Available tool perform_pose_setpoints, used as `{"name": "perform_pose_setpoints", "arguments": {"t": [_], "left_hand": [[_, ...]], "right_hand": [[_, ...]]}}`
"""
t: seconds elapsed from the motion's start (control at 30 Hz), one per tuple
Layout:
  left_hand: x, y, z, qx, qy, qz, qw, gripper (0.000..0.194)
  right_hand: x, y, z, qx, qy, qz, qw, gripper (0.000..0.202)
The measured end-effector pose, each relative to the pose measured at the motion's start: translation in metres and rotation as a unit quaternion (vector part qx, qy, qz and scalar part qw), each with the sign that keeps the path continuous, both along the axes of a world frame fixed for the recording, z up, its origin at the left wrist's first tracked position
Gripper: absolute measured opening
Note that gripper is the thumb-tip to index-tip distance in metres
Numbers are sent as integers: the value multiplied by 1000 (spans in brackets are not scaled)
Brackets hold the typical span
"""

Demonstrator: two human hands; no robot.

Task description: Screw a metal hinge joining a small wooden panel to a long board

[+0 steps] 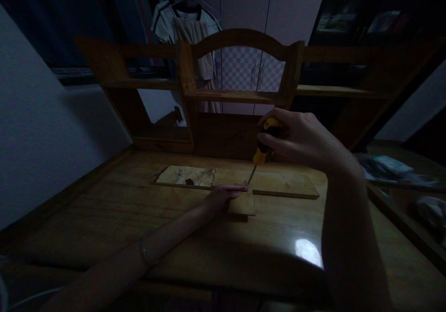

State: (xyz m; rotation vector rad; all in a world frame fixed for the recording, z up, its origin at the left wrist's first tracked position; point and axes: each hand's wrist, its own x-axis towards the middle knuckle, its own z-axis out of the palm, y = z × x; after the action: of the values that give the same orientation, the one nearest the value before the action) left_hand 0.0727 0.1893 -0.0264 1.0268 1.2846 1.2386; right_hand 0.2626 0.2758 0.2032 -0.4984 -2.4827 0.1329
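Yellow-handled screwdriver [259,156], clamped in my right hand [296,137], slants down-left from it, tip just beside my left hand [223,195], whose grip I cannot tell.

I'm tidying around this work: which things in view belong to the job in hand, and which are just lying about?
Seem part of the job:
yellow-and-black screwdriver, in the right hand
smaller wooden piece, by the left hand
long board, behind it

Seem separate:
hanging clothes
things at far right, too dim to name
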Motion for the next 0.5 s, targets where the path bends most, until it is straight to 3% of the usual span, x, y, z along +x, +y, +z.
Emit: {"name": "perform_pose_setpoints", "arguments": {"t": [0.2, 0.5], "left_hand": [[1, 0, 4, 2, -63, 3, 998, 36], [1, 1, 7, -69, -99, -1, 993, 44]], "right_hand": [[-1, 1, -1, 5, 0, -4, 1000, 26], [0, 4, -1, 14, -1, -12, 1000, 26]]}}
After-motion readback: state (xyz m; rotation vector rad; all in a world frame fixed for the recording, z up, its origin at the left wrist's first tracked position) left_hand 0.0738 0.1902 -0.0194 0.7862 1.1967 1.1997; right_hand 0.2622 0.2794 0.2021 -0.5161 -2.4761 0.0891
